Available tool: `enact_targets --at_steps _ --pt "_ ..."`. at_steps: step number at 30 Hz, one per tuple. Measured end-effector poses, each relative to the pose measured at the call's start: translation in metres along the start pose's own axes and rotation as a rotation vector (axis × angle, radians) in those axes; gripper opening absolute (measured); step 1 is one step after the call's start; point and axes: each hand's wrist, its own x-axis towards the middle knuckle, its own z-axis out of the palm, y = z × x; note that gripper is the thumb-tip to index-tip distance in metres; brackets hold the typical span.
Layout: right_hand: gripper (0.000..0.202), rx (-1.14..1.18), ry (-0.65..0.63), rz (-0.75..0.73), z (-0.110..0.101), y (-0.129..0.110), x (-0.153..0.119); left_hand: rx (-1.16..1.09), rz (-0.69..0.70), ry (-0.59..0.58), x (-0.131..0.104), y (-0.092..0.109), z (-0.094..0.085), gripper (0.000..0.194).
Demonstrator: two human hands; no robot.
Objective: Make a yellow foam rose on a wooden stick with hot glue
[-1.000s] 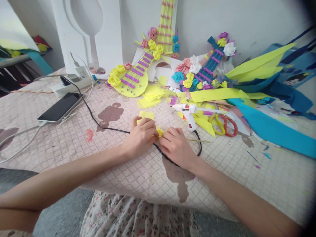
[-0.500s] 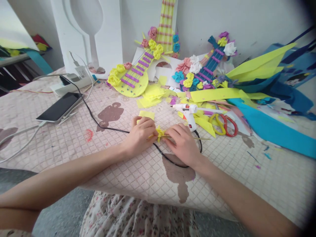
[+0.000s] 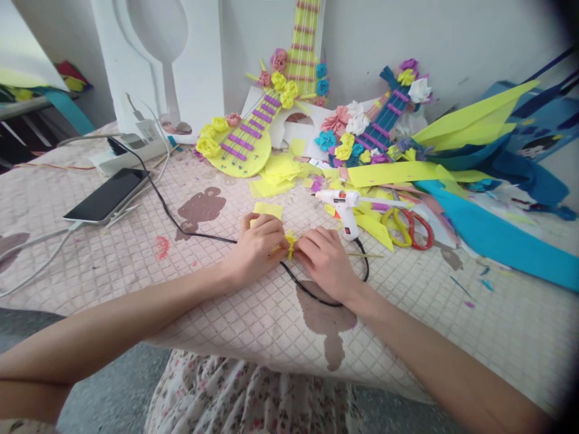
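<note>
- While the crumpled yellow paper (image 3: 290, 244) sits near the middle of the frame, between both sets of fingertips, neither hand is clearly nearer.
- Its left edge is pinched by the left hand (image 3: 260, 248), knuckles up, forearm reaching in from the lower left.
- Closed around the thin stick (image 3: 371, 255), the right hand (image 3: 326, 262) lies palm down, forearm from the lower right.
- The stick's long axis runs nearly level across the frame, its free end pointing right.
</note>
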Motion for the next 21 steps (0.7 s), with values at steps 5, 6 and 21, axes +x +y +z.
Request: enact_targets --at_steps 5,6,21 --pt "0.018 -0.024 -0.019 -0.014 -0.0012 -0.0010 0.0012 0.021 0.019 0.002 -0.0010 -0.0013 0.0012 0.009" --pt "0.018 -0.031 -0.029 -0.013 -0.0015 -0.0012 0.0012 0.029 0.025 0.010 -0.0010 -0.0011 0.0014 0.008" --pt "0.021 -0.134 -0.076 -0.010 -0.0017 -0.0038 0.0011 0.186 0.131 0.056 -0.0010 0.0018 0.0017 0.010"
